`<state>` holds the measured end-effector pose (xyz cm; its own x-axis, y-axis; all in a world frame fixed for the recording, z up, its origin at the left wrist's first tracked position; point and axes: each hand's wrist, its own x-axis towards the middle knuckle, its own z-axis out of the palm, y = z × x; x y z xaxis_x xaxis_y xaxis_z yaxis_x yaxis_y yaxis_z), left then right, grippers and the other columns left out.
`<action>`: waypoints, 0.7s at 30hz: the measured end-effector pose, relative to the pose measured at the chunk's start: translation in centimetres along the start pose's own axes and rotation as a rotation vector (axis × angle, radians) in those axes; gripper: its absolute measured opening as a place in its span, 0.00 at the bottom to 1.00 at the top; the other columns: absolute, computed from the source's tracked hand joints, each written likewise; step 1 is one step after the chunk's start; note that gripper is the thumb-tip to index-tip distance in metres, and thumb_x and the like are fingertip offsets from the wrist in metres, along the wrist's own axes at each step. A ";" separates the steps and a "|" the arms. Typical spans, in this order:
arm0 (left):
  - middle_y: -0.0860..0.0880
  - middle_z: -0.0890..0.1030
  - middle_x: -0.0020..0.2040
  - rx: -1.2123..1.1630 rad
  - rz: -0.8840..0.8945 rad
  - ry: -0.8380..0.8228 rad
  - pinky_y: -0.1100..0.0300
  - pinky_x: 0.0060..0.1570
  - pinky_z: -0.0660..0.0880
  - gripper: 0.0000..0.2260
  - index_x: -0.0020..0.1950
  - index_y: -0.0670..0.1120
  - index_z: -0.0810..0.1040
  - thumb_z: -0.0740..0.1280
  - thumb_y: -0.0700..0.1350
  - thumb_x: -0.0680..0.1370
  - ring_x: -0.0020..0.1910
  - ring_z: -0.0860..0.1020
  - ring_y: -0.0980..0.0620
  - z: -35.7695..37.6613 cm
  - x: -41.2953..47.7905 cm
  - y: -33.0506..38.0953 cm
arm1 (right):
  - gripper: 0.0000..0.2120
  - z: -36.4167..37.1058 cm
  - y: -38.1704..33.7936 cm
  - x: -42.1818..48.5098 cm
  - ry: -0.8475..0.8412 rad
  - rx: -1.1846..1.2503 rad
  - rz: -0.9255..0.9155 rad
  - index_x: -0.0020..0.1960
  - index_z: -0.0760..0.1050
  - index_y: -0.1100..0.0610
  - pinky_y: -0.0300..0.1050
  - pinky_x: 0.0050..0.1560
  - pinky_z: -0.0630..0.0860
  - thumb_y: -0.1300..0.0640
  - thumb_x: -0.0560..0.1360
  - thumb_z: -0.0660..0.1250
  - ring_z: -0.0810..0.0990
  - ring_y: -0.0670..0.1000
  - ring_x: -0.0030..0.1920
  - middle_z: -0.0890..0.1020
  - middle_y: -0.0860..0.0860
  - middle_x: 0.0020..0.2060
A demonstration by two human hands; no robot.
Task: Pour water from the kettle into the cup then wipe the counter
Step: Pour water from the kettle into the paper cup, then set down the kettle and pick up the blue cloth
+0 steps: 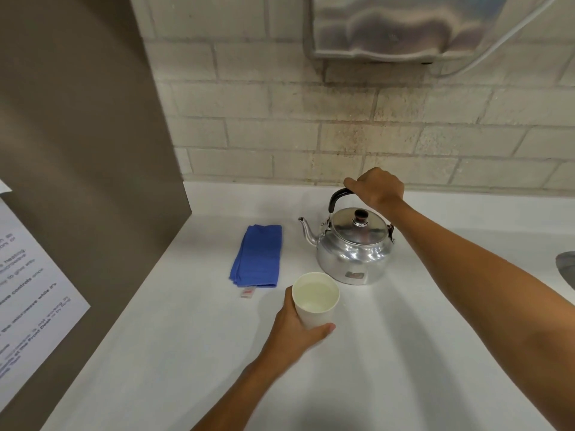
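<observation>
A shiny metal kettle point(353, 250) stands upright on the white counter point(420, 353), spout pointing left, lid on. My right hand point(378, 186) is closed around its black handle above the lid. A white paper cup point(315, 298) with water in it stands just in front of the kettle. My left hand point(295, 334) wraps around the cup's lower part from the left and front. A folded blue cloth point(256, 255) lies flat on the counter to the left of the kettle.
A brown panel point(87, 150) with a printed notice point(28, 293) walls off the left side. A brick wall runs behind the counter, with a metal dispenser point(398, 26) mounted above the kettle. A sink edge point(566, 269) shows at the far right.
</observation>
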<state>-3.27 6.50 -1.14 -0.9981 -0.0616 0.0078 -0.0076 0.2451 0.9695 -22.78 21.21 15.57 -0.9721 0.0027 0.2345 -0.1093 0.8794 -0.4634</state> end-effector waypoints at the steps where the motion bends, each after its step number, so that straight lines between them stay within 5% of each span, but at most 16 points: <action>1: 0.66 0.70 0.54 0.001 -0.003 0.001 0.80 0.41 0.70 0.33 0.55 0.67 0.61 0.78 0.54 0.60 0.55 0.71 0.65 0.0 0.0 0.0 | 0.24 0.1 0.0 0.0 -0.003 0.004 0.000 0.21 0.58 0.56 0.41 0.27 0.60 0.48 0.70 0.63 0.64 0.51 0.23 0.64 0.50 0.19; 8: 0.65 0.70 0.53 0.005 -0.017 0.010 0.80 0.40 0.70 0.32 0.54 0.67 0.62 0.78 0.53 0.60 0.53 0.72 0.65 0.0 0.0 0.0 | 0.24 0.7 0.0 -0.1 0.016 0.024 -0.005 0.21 0.59 0.56 0.41 0.28 0.60 0.49 0.72 0.62 0.65 0.53 0.24 0.65 0.50 0.19; 10: 0.65 0.71 0.54 0.009 -0.013 0.011 0.79 0.41 0.71 0.32 0.54 0.67 0.61 0.78 0.53 0.60 0.54 0.72 0.64 0.0 0.0 0.1 | 0.24 0.6 0.0 -0.2 0.007 0.030 -0.023 0.23 0.69 0.61 0.44 0.32 0.68 0.48 0.73 0.60 0.74 0.57 0.29 0.74 0.54 0.22; 13: 0.65 0.70 0.55 0.008 -0.005 0.008 0.79 0.42 0.71 0.32 0.55 0.66 0.61 0.78 0.52 0.60 0.54 0.72 0.64 0.0 0.0 0.1 | 0.26 0.4 0.1 -0.8 -0.003 0.018 -0.061 0.40 0.80 0.65 0.49 0.45 0.74 0.45 0.78 0.55 0.81 0.59 0.42 0.85 0.58 0.39; 18: 0.63 0.71 0.54 -0.009 0.004 -0.006 0.76 0.43 0.73 0.32 0.54 0.66 0.62 0.78 0.53 0.60 0.55 0.72 0.62 -0.1 -0.1 0.2 | 0.17 0.8 0.9 -4.2 0.213 0.058 -0.250 0.61 0.72 0.57 0.52 0.62 0.63 0.47 0.78 0.57 0.71 0.58 0.60 0.77 0.57 0.58; 21: 0.63 0.71 0.55 -0.011 0.004 -0.035 0.72 0.45 0.71 0.34 0.56 0.66 0.62 0.78 0.55 0.58 0.56 0.72 0.60 -0.2 -0.1 0.5 | 0.19 1.7 1.8 -8.1 0.381 0.233 -0.162 0.64 0.68 0.59 0.53 0.63 0.64 0.53 0.77 0.62 0.69 0.59 0.63 0.74 0.59 0.60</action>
<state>-3.13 6.40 -0.64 -0.9996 -0.0265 0.0034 -0.0029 0.2349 0.9720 -15.42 21.94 11.35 -0.7980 0.0873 0.5963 -0.3392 0.7528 -0.5642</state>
